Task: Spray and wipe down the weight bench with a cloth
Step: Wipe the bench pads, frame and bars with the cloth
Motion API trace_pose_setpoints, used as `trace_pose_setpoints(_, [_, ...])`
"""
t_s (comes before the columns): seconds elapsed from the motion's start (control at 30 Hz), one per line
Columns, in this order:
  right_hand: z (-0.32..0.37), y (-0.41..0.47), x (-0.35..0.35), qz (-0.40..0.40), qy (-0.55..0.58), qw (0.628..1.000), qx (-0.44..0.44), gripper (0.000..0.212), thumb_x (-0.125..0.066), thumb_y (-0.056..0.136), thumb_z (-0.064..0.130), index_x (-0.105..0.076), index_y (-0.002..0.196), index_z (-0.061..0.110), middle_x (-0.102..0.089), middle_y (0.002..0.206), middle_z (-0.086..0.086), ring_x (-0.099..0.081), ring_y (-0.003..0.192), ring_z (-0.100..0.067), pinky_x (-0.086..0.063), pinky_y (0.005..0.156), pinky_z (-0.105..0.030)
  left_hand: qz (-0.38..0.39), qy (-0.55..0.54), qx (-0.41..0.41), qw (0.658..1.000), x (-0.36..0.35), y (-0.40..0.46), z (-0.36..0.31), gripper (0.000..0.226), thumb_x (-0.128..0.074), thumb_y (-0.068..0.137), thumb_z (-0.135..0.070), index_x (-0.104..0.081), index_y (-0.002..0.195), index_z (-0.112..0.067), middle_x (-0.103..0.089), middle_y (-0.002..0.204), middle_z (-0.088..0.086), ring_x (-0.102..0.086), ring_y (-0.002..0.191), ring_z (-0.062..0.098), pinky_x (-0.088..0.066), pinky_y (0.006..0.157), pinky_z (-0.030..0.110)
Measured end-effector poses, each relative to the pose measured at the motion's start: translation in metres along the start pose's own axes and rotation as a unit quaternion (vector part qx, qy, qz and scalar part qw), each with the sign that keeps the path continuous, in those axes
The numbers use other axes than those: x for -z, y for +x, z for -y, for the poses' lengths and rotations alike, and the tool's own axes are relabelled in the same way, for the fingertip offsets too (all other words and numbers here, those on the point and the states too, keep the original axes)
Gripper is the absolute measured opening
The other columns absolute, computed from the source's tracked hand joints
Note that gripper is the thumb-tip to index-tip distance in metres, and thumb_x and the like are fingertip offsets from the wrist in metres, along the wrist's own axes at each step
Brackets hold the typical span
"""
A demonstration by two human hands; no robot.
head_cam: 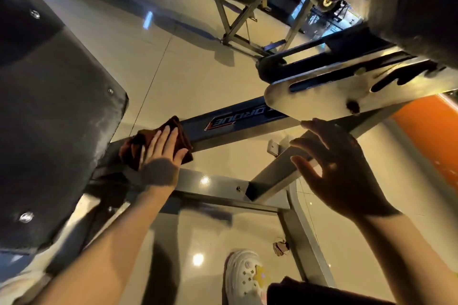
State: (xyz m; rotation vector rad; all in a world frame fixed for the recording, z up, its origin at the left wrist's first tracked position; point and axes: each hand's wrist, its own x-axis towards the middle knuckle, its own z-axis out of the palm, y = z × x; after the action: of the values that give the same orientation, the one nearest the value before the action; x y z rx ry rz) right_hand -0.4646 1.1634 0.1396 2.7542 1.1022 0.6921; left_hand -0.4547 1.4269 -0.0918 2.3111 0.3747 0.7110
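Dark brown cloth (158, 141) pressed flat onto blue frame bar (238, 121) of bench (270, 181) by left hand (161, 156), fingers spread, palm down on cloth. Cloth located at bar's left end, beside black pad (57, 116). Right hand (342, 168) held open, fingers splayed, nothing gripped, right of bar over angled silver strut (275, 173). White shoe (245, 277) seen on floor (178, 62) below bar.
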Motion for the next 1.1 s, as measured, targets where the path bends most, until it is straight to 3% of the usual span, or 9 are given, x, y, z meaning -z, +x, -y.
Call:
trace_pose_setpoints(0.07, [-0.003,-0.001,0.006,-0.006,-0.005,0.999,-0.033,0.043,-0.043,0.092,0.041,-0.069,0.106,0.009,-0.058,0.132,-0.015,-0.054,0.122,-0.029,-0.039,0.100,-0.040,-0.032,0.010,-0.031,0.999,-0.006,0.002,-0.032,0.071,-0.019,0.098,-0.059,-0.052,0.138,-0.010,-0.053,0.140,0.011,-0.049,0.130,0.032,-0.033,0.105,0.053])
trace_pose_setpoints(0.23, [-0.012,0.008,0.007,-0.012,-0.005,0.996,-0.092,0.038,-0.046,0.091,0.037,-0.066,0.108,0.009,-0.053,0.135,-0.017,-0.056,0.119,-0.033,-0.045,0.095,-0.044,-0.097,0.023,-0.134,0.986,-0.016,0.024,-0.140,0.049,-0.044,0.097,-0.047,-0.059,0.130,-0.013,-0.063,0.128,0.008,-0.060,0.118,0.029,-0.047,0.096,0.051])
trace_pose_setpoints(0.4, [-0.012,0.006,0.005,-0.045,-0.022,0.993,-0.104,0.029,-0.049,0.090,0.029,-0.065,0.105,0.009,-0.056,0.131,-0.016,-0.053,0.121,-0.031,-0.038,0.098,-0.039,-0.085,-0.025,-0.143,0.986,-0.020,0.037,-0.203,0.045,-0.066,0.083,-0.054,-0.067,0.101,-0.012,-0.072,0.096,0.005,-0.070,0.084,0.024,-0.054,0.072,0.040])
trace_pose_setpoints(0.53, [-0.022,-0.003,0.003,-0.045,-0.017,0.993,-0.110,0.034,-0.045,0.093,0.031,-0.067,0.104,0.007,-0.059,0.129,-0.016,-0.053,0.122,-0.030,-0.042,0.101,-0.043,-0.126,-0.005,-0.180,0.975,-0.026,0.038,-0.171,0.050,-0.059,0.088,-0.052,-0.058,0.120,-0.013,-0.070,0.114,0.005,-0.072,0.086,0.023,-0.056,0.069,0.037])
trace_pose_setpoints(0.63, [-0.029,-0.012,-0.001,-0.032,-0.034,0.990,-0.131,0.038,-0.044,0.093,0.033,-0.069,0.101,0.007,-0.060,0.128,-0.016,-0.056,0.120,-0.032,-0.045,0.097,-0.044,-0.146,0.001,-0.201,0.969,-0.028,0.034,-0.114,0.053,-0.048,0.095,-0.052,-0.055,0.133,-0.015,-0.065,0.126,0.007,-0.064,0.113,0.026,-0.051,0.090,0.044])
trace_pose_setpoints(0.73, [-0.029,-0.013,-0.004,-0.017,-0.041,0.990,-0.133,0.039,-0.044,0.093,0.034,-0.068,0.104,0.006,-0.059,0.129,-0.017,-0.055,0.121,-0.034,-0.048,0.096,-0.048,-0.118,0.029,-0.171,0.978,-0.020,0.024,-0.042,0.056,-0.044,0.097,-0.054,-0.059,0.131,-0.012,-0.062,0.130,0.009,-0.060,0.119,0.029,-0.048,0.093,0.049])
trace_pose_setpoints(0.87, [-0.003,0.003,-0.011,-0.022,-0.028,0.998,-0.053,0.027,-0.058,0.087,0.024,-0.067,0.105,0.005,-0.060,0.126,-0.018,-0.055,0.118,-0.031,-0.047,0.097,-0.050,-0.038,0.022,-0.088,0.995,-0.010,0.014,0.029,0.069,-0.041,0.090,-0.062,-0.059,0.130,-0.009,-0.058,0.134,0.013,-0.056,0.122,0.032,-0.043,0.098,0.046])
trace_pose_setpoints(0.97, [0.010,0.012,-0.017,-0.016,0.004,1.000,-0.011,0.028,-0.061,0.086,0.022,-0.066,0.109,0.007,-0.057,0.132,-0.017,-0.052,0.125,-0.031,-0.038,0.106,-0.055,-0.012,0.003,-0.029,0.999,-0.007,0.006,0.043,0.069,-0.044,0.085,-0.054,-0.057,0.133,-0.007,-0.055,0.138,0.015,-0.052,0.125,0.035,-0.040,0.101,0.049])
trace_pose_setpoints(1.1, [0.008,0.015,-0.018,-0.011,0.027,0.999,-0.015,0.028,-0.059,0.087,0.022,-0.065,0.112,0.009,-0.056,0.135,-0.014,-0.050,0.127,-0.026,-0.032,0.111,-0.051,-0.042,-0.029,0.017,0.999,-0.006,0.001,0.004,0.063,-0.038,0.090,-0.050,-0.057,0.133,-0.007,-0.055,0.138,0.011,-0.050,0.129,0.032,-0.032,0.107,0.044])
